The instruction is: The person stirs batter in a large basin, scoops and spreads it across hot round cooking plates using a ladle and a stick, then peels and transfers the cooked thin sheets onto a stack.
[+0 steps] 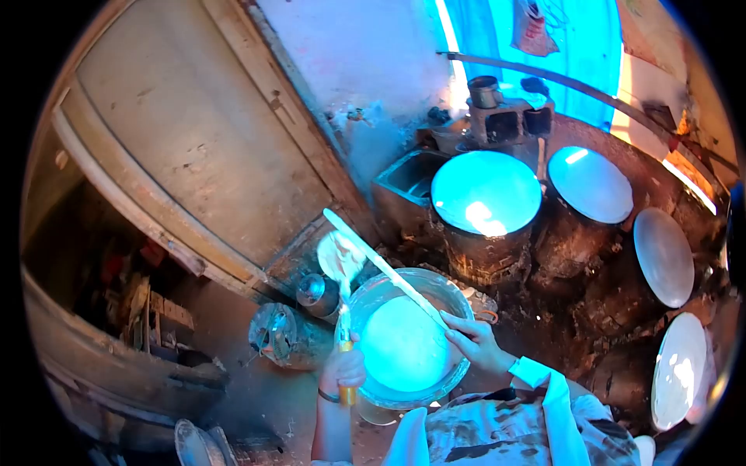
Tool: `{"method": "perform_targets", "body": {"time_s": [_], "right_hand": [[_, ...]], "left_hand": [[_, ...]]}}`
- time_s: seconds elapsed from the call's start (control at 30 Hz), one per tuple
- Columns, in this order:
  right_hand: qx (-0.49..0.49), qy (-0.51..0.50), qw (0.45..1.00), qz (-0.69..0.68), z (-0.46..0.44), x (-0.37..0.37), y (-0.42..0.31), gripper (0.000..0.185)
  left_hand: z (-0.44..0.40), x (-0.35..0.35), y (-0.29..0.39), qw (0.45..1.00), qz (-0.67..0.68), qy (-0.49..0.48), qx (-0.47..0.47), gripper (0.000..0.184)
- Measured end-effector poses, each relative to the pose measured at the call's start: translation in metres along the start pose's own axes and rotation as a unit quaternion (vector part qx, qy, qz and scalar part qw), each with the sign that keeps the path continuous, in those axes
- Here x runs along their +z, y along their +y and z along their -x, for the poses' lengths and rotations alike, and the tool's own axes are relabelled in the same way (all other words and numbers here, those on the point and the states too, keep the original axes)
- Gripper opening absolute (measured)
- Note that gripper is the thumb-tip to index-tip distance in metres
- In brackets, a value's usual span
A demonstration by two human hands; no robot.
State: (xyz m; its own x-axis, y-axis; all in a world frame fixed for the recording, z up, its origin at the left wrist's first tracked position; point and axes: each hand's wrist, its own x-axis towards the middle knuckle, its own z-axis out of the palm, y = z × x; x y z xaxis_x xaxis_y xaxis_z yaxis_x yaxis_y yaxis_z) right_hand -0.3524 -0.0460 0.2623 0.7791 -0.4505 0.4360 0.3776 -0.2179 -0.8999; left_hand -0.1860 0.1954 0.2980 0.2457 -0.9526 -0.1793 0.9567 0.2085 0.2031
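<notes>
My left hand is closed around the yellow handle of a ladle-like tool, held upright. Its round head is coated in something white. In my right hand is a long pale stick, pinched near its lower end. The stick slants up to the left, and its far part crosses the ladle's head; whether they touch I cannot tell. Below both hands stands a large round basin holding a thick white liquid. The left hand is at the basin's left rim, the right at its right side.
Several round griddles, including a bright one and a pale one, sit on sooty stoves to the right. Left of the basin are a wrapped container and a metal jug. A metal pot stands on a block behind.
</notes>
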Motion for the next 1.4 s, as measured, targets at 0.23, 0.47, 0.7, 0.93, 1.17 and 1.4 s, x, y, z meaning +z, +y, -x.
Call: {"method": "perform_targets", "body": {"time_s": [0.23, 0.47, 0.7, 0.93, 1.17, 1.4], "right_hand": [[0.12, -0.04, 0.962, 0.243, 0.035, -0.041, 0.053, 0.03], [0.125, 0.127, 0.905, 0.386, 0.084, -0.114, 0.048, 0.031], [0.075, 0.366, 0.829, 0.417, 0.119, -0.231, 0.015, 0.032], [0.123, 0.598, 0.723, 0.322, 0.171, -0.338, -0.006, 0.022], [0.192, 0.779, 0.584, 0.125, 0.193, -0.399, 0.0, 0.029], [0.194, 0.833, 0.505, 0.113, 0.203, -0.438, 0.039, 0.029]], "left_hand": [[-0.051, -0.061, -0.005, 0.984, 0.048, 0.049, -0.162, 0.028], [-0.163, 0.01, -0.039, 0.952, -0.076, 0.023, -0.297, 0.032], [-0.299, 0.135, -0.177, 0.839, -0.374, -0.111, -0.378, 0.043], [-0.417, 0.213, -0.365, 0.75, -0.439, -0.168, -0.466, 0.046], [-0.491, 0.208, -0.531, 0.666, -0.537, -0.192, -0.48, 0.063], [-0.547, 0.165, -0.612, 0.555, -0.691, -0.277, -0.372, 0.063]]}}
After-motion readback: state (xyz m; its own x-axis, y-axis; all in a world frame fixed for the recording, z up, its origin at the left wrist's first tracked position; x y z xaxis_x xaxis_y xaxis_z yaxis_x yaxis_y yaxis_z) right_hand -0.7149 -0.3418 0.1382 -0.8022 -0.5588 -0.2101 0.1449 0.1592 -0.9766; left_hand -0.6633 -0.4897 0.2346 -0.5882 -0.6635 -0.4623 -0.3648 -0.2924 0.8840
